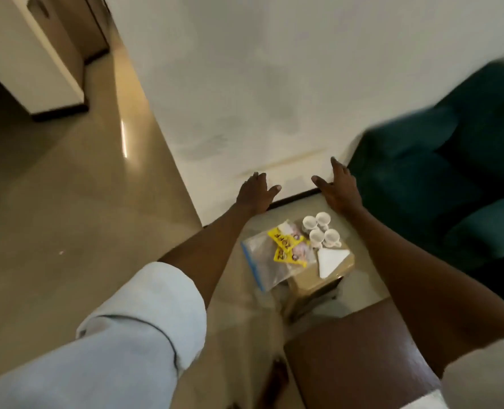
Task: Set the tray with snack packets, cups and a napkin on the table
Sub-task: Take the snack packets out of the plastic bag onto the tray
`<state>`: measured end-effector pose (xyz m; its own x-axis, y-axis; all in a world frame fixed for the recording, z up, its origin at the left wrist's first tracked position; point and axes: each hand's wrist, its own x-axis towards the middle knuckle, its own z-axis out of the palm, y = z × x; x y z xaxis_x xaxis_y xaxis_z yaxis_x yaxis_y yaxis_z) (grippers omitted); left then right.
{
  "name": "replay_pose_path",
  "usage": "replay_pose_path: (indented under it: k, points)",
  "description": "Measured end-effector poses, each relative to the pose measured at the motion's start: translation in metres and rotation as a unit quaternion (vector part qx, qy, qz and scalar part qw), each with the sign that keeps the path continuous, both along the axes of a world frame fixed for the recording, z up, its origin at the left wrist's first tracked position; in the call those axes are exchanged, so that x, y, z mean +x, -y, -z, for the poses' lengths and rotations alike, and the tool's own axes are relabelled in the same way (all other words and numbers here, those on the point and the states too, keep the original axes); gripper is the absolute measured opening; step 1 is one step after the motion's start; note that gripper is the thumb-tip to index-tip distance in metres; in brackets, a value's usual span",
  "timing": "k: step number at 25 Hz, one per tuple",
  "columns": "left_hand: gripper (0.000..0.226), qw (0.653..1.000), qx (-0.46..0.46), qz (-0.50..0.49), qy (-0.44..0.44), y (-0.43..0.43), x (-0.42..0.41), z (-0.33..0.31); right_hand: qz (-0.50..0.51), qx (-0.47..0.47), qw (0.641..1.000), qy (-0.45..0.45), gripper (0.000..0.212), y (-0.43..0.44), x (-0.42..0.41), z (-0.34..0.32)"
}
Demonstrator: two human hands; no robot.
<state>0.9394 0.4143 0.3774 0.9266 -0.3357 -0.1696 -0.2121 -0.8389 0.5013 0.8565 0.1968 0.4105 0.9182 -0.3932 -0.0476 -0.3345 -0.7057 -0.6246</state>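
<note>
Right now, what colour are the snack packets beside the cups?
Bright yellow with dark lettering, seen in the head view: snack packets, left of the white cups.

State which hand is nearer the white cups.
Right. The right hand is just above the white cups in the picture, slightly to their right; the left hand is further off, up and to their left.

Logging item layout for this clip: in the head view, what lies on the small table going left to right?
Clear zip bag → yellow snack packets → white cups and, nearer the camera, the folded white napkin. Both hands are raised beyond the table.
</note>
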Motion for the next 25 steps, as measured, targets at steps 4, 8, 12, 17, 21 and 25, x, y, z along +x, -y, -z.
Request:
replay_pose_path:
  k: [4,8,12,17,21,25]
  points:
    - [0.072,0.981,-0.005,-0.113,-0.156,-0.035,-0.026,0.154,-0.032,0.051,0.993,-0.104,0.086,-0.044,0.001,0.157]
    - [0.068,0.917,-0.046,-0.24,-0.316,-0.059,-0.07,0.294,-0.069,0.085,0.975,-0.193,0.085,-0.074,-0.024,0.297]
    - [0.078,0.813,-0.172,-0.374,-0.413,-0.036,-0.082,0.386,-0.091,0.049,0.971,-0.213,0.08,-0.092,-0.044,0.389]
    - [0.096,0.692,-0.327,-0.465,-0.444,-0.021,-0.086,0.457,-0.133,0.006,0.969,-0.206,0.076,-0.104,-0.057,0.434]
    - [0.042,0.676,-0.393,-0.453,-0.428,-0.02,-0.08,0.43,-0.107,0.063,0.966,-0.228,0.069,-0.114,-0.051,0.423]
    - [0.021,0.72,-0.41,-0.365,-0.424,-0.027,-0.065,0.367,-0.076,0.141,0.966,-0.201,0.04,-0.118,-0.028,0.381]
